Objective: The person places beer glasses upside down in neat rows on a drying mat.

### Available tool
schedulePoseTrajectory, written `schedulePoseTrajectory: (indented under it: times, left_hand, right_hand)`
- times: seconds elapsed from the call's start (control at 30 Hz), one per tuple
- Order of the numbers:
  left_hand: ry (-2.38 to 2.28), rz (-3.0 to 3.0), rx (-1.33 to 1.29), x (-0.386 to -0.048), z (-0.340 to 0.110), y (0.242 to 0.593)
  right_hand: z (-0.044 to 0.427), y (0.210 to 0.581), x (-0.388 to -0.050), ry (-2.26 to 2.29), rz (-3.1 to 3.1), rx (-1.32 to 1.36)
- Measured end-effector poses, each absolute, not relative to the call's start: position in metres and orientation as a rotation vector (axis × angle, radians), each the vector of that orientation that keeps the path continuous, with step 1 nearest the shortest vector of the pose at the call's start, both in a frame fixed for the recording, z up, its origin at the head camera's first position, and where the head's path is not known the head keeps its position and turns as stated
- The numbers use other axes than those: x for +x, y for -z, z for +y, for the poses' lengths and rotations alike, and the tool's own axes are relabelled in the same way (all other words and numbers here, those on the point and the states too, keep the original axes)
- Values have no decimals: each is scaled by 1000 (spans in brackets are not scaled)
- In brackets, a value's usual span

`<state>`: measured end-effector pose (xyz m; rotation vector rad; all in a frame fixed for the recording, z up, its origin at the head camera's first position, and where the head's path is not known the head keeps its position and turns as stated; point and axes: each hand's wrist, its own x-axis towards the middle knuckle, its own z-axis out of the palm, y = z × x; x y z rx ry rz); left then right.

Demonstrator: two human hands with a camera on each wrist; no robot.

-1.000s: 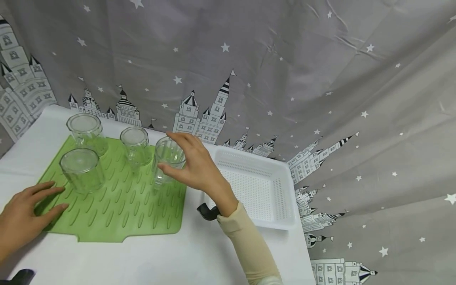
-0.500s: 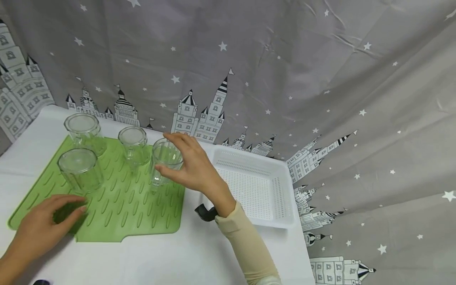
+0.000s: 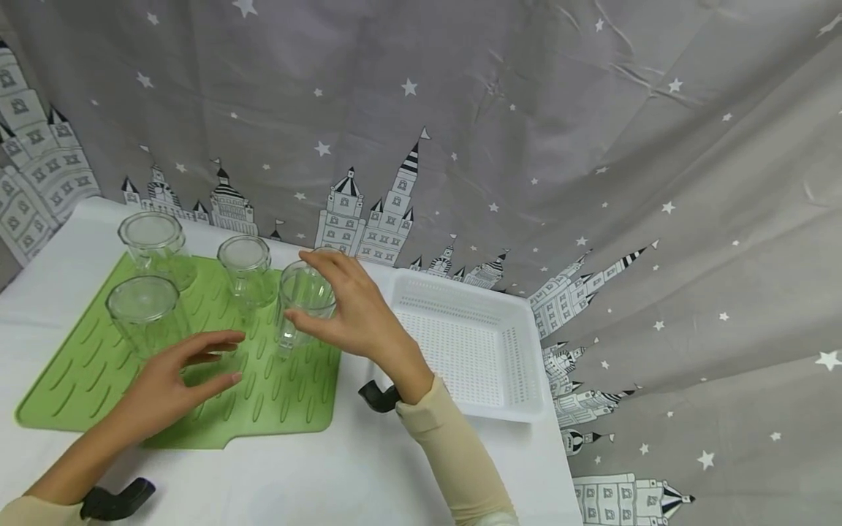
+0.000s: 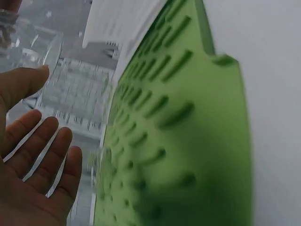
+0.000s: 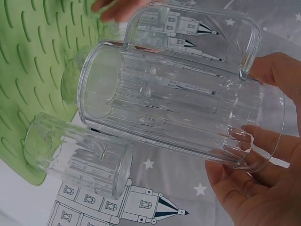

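Note:
My right hand (image 3: 351,310) grips a clear glass mug (image 3: 304,296) near its upper end, above the right side of a green ridged drying mat (image 3: 263,409). In the right wrist view this mug (image 5: 174,103) fills the middle, its handle on the upper side, fingers and thumb around the near end. My left hand (image 3: 174,376) is held over the front of the mat, fingers loosely extended and holding nothing. It partly covers the front-left glass mug (image 3: 143,303). Two more mugs stand behind: one at back left (image 3: 153,237), one at centre (image 3: 245,263).
A white perforated plastic basket (image 3: 460,351) stands on the white table to the right of the mat. Behind hangs a grey curtain (image 3: 500,146) printed with castles and stars. Another glass mug (image 5: 77,155) shows beyond the held one in the right wrist view.
My left hand has moved rightward from the mat's left edge to its front middle. The right hand keeps its grip on the mug, almost in the same place.

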<state>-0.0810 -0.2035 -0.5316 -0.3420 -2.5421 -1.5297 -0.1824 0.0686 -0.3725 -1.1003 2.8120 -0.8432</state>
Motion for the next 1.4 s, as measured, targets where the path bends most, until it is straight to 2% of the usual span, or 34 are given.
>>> schedulePoseTrajectory:
  times: [0.2, 0.47, 0.7, 1.4]
  left_hand:
    - [1623, -2529, -495, -105, -180, 524]
    - [1741, -2457, -514, -123, -158, 524]
    - [1764, -2533, -432, -128, -152, 522]
    - [1732, -2513, -417, -132, -148, 523]
  right_hand:
    - [68, 373, -182, 828, 2806, -1114]
    - [67, 376, -181, 805, 2816, -1145]
    - [67, 377, -180, 807, 2793, -1153]
    - [64, 378, -180, 820, 2762, -1175]
